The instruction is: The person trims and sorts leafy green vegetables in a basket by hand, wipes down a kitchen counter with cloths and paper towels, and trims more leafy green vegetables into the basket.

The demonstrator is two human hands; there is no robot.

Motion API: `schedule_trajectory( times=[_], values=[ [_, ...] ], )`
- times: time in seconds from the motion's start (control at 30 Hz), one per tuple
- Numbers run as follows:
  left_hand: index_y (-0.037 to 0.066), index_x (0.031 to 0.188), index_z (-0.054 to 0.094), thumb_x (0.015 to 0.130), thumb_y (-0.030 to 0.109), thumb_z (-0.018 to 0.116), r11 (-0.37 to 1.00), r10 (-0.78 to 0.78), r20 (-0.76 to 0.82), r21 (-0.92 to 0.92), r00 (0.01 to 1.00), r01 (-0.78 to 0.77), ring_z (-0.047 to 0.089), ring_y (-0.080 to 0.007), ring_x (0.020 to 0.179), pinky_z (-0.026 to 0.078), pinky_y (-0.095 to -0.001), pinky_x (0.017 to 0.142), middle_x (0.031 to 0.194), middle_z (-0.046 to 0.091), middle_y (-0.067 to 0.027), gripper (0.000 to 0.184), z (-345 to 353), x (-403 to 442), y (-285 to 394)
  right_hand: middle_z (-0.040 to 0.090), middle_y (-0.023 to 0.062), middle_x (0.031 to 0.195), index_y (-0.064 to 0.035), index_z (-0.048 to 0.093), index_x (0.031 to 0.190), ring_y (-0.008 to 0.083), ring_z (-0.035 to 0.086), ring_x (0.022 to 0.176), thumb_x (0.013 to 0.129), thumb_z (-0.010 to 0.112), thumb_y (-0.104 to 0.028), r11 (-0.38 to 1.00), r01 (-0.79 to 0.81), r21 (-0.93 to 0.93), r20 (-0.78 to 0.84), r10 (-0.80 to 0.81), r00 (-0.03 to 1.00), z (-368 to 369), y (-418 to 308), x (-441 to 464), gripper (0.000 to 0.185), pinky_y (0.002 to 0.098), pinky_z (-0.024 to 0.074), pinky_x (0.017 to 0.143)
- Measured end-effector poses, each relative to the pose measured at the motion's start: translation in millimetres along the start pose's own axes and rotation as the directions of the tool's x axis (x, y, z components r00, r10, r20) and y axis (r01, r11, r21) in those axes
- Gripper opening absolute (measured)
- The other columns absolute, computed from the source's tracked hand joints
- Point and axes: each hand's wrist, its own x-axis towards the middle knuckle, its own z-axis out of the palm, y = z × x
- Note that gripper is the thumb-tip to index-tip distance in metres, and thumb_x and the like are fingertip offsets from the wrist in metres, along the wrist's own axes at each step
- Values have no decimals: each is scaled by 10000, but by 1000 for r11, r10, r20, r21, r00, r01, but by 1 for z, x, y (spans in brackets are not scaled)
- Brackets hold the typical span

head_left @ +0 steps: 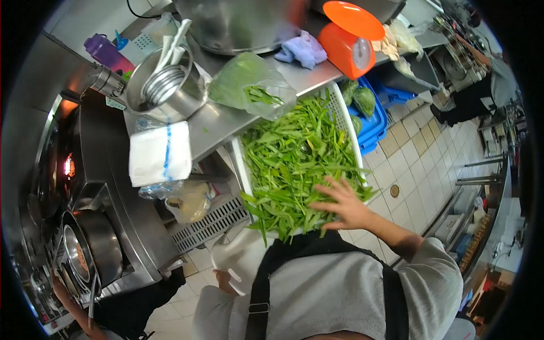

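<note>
A white plastic crate [350, 124] is heaped with long green leafy vegetables [300, 164], some stems hanging over its near edge. My right hand [340, 204] rests on the right side of the heap with its fingers spread. No bunch is gripped in it. Low by my left side, only part of my left hand [224, 280] shows beside a white plastic piece [241, 260] below the crate; its fingers are mostly hidden. A clear plastic bag [249, 85] with some greens inside lies on the steel counter [218, 133] beyond the crate.
An orange scale [343, 51], a purple cloth [303, 48] and a steel pot [164, 85] stand on the counter. White folded cloth [160, 152] hangs at its edge. Blue crates [371, 122] sit right. Co-workers are at a stove pan [79, 252] left and far right [481, 93].
</note>
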Motion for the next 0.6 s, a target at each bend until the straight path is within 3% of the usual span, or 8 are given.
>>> schedule_trajectory(
  times=[0.07,0.2,0.3,0.4,0.6],
  values=[
    [65,1233,371,765,286,644,1000,4,23,5,1000,-4,476,-324,1071,408,-495,878,1230,442,-149,585,3,-13,-2,252,42,1480,-379,458,1299,351,161,1380,716,667,-522,985,167,34,89,-169,981,12,-17,17,636,667,135,1036],
    [57,1178,400,770,280,636,999,31,76,9,997,-32,492,-311,1017,416,-482,842,1159,462,-151,521,12,-20,-7,239,15,1488,-392,475,1278,339,143,1386,746,623,-547,906,419,-64,83,-413,907,47,-15,53,573,701,91,1020],
    [51,1137,421,774,276,631,998,60,100,4,993,-61,504,-302,976,422,-472,814,1106,476,-151,475,20,-14,-11,223,9,1492,-390,478,1270,328,144,1386,754,630,-517,902,328,-280,146,-298,943,49,3,81,552,716,125,1005],
    [45,1095,443,778,271,625,995,95,130,2,987,-96,516,-292,935,428,-462,787,1053,491,-152,430,31,-5,-18,225,7,1490,-375,480,1266,334,167,1378,766,643,-471,900,262,-347,95,-244,965,60,22,98,535,702,209,988],
    [33,1013,486,786,262,613,986,166,179,2,970,-169,540,-273,854,439,-442,732,947,520,-154,346,49,20,-39,211,11,1501,-349,468,1285,364,218,1358,786,639,-439,949,248,-194,194,-211,958,73,27,102,535,645,297,977]
  ],
)
